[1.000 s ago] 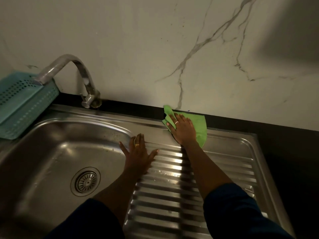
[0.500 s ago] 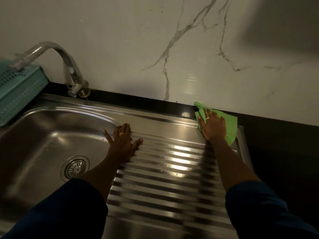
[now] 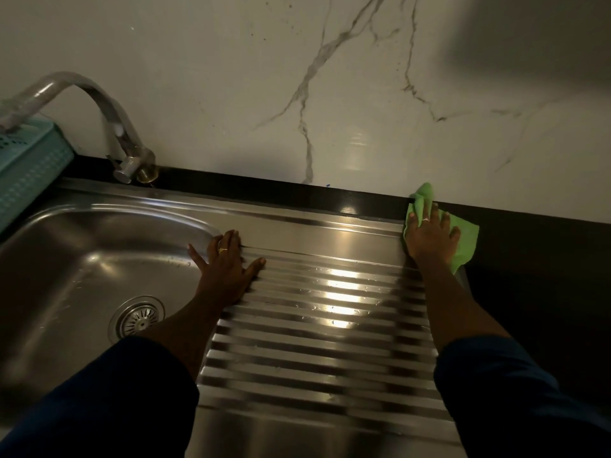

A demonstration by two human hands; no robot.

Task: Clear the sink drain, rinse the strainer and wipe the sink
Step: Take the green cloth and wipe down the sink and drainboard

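At the far right corner of the drainboard (image 3: 330, 292), the right hand (image 3: 429, 236) lies flat with fingers spread, its grip pressed down on the green cloth (image 3: 463, 239) rather than closed around it. The cloth straddles the steel rim and the dark tabletop (image 3: 545, 259) just beyond, with one fold bunched up against the marble wall (image 3: 231, 77) ahead of the fingertips. The left hand (image 3: 228, 266) rests open and empty, palm down, on the ridge between basin and drainboard, holding nothing. From the right grip, the unwiped ribbed steel stretches to the left and back toward the person; its ribs run left to right, so a sweep along them would probably carry the cloth toward the left hand. The sink basin (image 3: 82, 259) lies further left still, beyond the left grip, with the strainer (image 3: 139, 317) seated in the drain and droplets on the walls. The right hand is plainly the wiping one; the basin is likely yet to be wiped.
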